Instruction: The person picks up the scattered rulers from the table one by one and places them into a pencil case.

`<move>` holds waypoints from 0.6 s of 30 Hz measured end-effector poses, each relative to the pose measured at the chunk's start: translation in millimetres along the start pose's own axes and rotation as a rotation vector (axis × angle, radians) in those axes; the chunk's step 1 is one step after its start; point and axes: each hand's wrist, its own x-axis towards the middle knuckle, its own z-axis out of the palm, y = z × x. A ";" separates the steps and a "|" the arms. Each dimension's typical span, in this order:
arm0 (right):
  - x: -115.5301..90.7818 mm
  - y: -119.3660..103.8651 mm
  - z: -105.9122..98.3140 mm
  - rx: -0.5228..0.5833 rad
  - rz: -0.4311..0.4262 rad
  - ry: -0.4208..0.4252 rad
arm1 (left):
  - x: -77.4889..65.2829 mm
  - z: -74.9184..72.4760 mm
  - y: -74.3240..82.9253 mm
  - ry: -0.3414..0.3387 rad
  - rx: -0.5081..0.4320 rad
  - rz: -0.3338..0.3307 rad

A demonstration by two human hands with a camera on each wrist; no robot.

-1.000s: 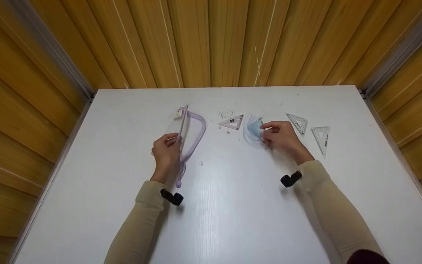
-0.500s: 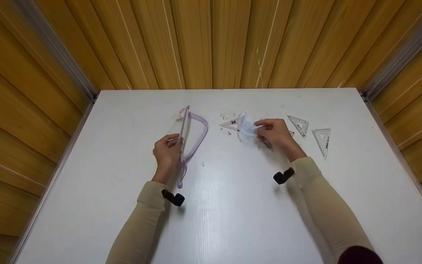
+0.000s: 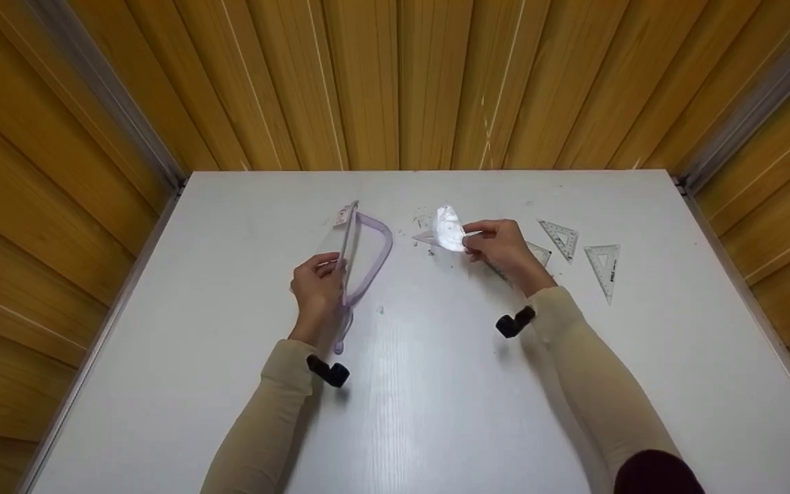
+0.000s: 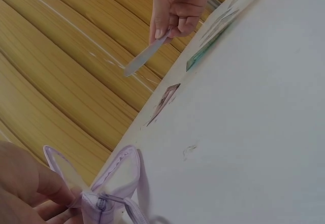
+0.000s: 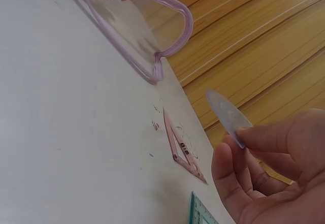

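In the head view my left hand [image 3: 316,291] holds a clear zip pouch with lilac edging [image 3: 382,259] on its edge above the table, mouth side spread apart. A lilac zip pull hangs at its near end. My right hand [image 3: 505,250] pinches a clear half-round protractor [image 3: 447,230] between thumb and fingers, raised off the table. The right wrist view shows this protractor [image 5: 227,115] tilted, nearly edge-on. Below it lies a pink set square [image 5: 170,135]. A teal-edged set square [image 4: 195,61] lies under the right hand, partly hidden in the head view.
Two clear set squares [image 3: 556,226] lie to the right of the right hand, the farther one [image 3: 607,280] near the table's right side. Small dark crumbs surround the pink set square. A white table [image 3: 409,398] meets yellow wood-look walls [image 3: 429,82] at the back and sides.
My right hand has moved left with the protractor and lifted and turned it, uncovering the set square beneath and covering part of the pink one. The left hand and pouch stay nearly still.
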 end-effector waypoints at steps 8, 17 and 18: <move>6.4 -5.1 14.8 0.047 0.012 -0.027 | 0.9 2.4 -2.1 0.012 0.004 -0.020; 13.4 -8.0 27.8 0.078 0.006 -0.063 | 1.2 3.9 -1.7 0.008 -0.035 -0.001; 13.9 -7.9 29.6 0.092 -0.003 -0.067 | 1.1 3.9 -2.1 0.007 -0.034 0.008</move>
